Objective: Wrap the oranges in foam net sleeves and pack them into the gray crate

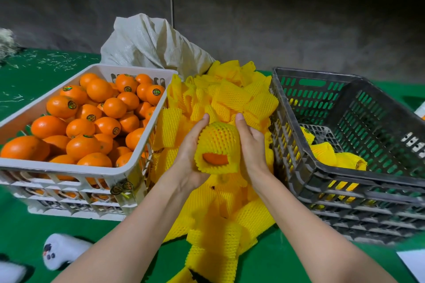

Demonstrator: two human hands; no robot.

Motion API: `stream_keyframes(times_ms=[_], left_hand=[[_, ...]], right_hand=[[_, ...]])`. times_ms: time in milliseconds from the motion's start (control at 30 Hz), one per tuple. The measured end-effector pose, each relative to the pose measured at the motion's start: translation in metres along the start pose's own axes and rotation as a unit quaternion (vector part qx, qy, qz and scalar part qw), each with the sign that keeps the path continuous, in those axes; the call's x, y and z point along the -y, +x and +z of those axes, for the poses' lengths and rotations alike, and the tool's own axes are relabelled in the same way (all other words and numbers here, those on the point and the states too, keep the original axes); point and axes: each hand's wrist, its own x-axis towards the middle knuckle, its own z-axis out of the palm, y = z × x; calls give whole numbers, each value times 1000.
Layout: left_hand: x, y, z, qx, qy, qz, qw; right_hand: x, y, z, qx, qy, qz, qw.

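Two bare hands hold one orange (215,158) between them, above a heap of yellow foam sleeves (230,96). The orange sits inside a sleeve (218,138), with a patch of peel showing through the open end that faces the viewer. The left hand (190,151) cups it from the left, thumb stretched over the top and fingers curled underneath. The right hand (250,145) grasps it from the right, thumb pointing up along the net; its other fingers are hidden behind the fruit.

Left of the left hand's fingers stands a white crate (87,167) piled with bare oranges (92,117), many with round stickers. Just right of the right hand's fingers is the gray crate (345,172), with a few wrapped oranges (338,156) lying at its bottom. Beyond the fingertips, past the heap, a pale sack (147,41) slumps. All of it rests on a green table (276,259). Near the left forearm lies a small white device (62,250).
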Motion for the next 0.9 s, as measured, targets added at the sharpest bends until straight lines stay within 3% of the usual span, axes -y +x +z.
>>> stream_keyframes(times_ms=[233, 333, 467, 600, 767, 900], left_hand=[[0, -3, 4, 39, 13, -34, 999], [1, -2, 5, 35, 36, -6, 999], [1, 0, 0, -7, 88, 61, 994], [2, 0, -2, -53, 144, 130, 980], [2, 0, -4, -109, 237, 252, 932], [0, 3, -12, -58, 403, 269, 873]], right_hand=[[2, 9, -6, 31, 14, 39, 999], [3, 6, -5, 33, 20, 85, 996], [4, -1, -10, 71, -53, 112, 990], [-2, -16, -8, 177, 74, 150, 970], [-7, -22, -5, 202, 174, 156, 951], [-1, -20, -6, 182, 181, 158, 954]])
